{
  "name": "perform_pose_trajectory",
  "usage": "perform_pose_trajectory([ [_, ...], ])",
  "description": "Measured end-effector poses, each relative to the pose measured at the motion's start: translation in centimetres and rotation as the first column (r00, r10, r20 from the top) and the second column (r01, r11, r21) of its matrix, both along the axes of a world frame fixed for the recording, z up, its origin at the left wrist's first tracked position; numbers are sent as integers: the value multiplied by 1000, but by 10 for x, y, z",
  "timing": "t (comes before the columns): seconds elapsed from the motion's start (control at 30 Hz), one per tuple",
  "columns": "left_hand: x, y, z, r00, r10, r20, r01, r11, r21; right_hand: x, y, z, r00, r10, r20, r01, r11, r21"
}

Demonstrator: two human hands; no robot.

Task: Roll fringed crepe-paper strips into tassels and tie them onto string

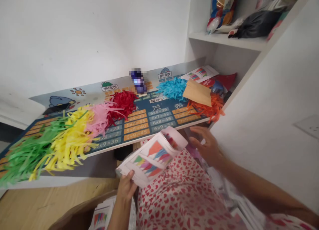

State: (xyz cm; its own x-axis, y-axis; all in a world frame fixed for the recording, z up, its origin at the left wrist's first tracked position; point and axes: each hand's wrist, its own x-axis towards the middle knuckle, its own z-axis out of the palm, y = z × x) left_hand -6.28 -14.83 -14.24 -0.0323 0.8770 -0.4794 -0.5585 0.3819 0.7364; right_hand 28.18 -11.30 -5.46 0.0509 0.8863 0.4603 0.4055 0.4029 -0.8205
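My left hand (127, 185) grips the lower left corner of a white paper packet (152, 158) printed with colourful tassels, thumb on top. The packet's far right end gapes, and a little reddish content shows inside it. To the right of that end, my right hand (205, 145) is apart from the packet, its fingers bent and spread, with nothing seen in them. On the desk lie bunches of shredded paper: green (37, 150), yellow (69, 137), pink (101, 118), red (123, 104), blue (173, 88) and orange (208, 105).
A brown paper piece (198, 92) rests on the orange bunch. Behind it lie another printed packet (200, 73) and a red packet (228, 80). A blurred phone-like object (139, 81) stands against the wall. Below left, a cardboard box (77, 210) holds printed packets. Shelves (229, 40) rise at right.
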Motion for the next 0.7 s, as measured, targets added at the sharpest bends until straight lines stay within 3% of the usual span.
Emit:
perform_pose_trajectory([
  [0.07, 23, -6, -8, 998, 70, 0, -70, 996, 57, -4, 8, -1, 964, -109, -244, 51, 971, -232],
  [0.13, 40, -9, -11, 1000, 17, 5, -18, 997, 69, -7, 23, 4, 945, -93, -314, -25, 935, -354],
  [0.23, 41, -3, 5, 997, -12, -79, 23, 990, 140, -3, 45, 23, 995, -46, -92, 10, 936, -353],
  [0.3, 33, 10, 34, 958, 102, -269, -32, 967, 253, -5, 56, 36, 992, 41, 120, 1, 945, -328],
  [0.33, 30, 18, 52, 904, 111, -412, 34, 943, 330, -10, 60, 41, 973, 99, 208, -29, 947, -319],
  [0.4, 32, 38, 90, 750, -36, -660, 355, 865, 355, -26, 66, 47, 920, 213, 329, -112, 947, -300],
  [0.43, 36, 49, 107, 642, -96, -761, 515, 790, 334, -36, 68, 49, 892, 271, 362, -166, 941, -295],
  [0.5, 46, 73, 134, 375, -68, -924, 689, 688, 229, -53, 73, 51, 830, 392, 397, -287, 910, -298],
  [0.53, 50, 84, 142, 238, -60, -969, 741, 656, 141, -58, 75, 51, 799, 436, 415, -331, 894, -302],
  [0.6, 55, 100, 149, 31, -26, -999, 782, 623, 8, -63, 79, 51, 746, 474, 468, -371, 879, -299],
  [0.63, 55, 105, 149, -33, -17, -999, 797, 603, -37, -63, 80, 49, 725, 475, 498, -374, 880, -294],
  [0.7, 52, 110, 146, -87, 2, -996, 825, 561, -71, -60, 81, 45, 695, 469, 545, -376, 883, -281],
])
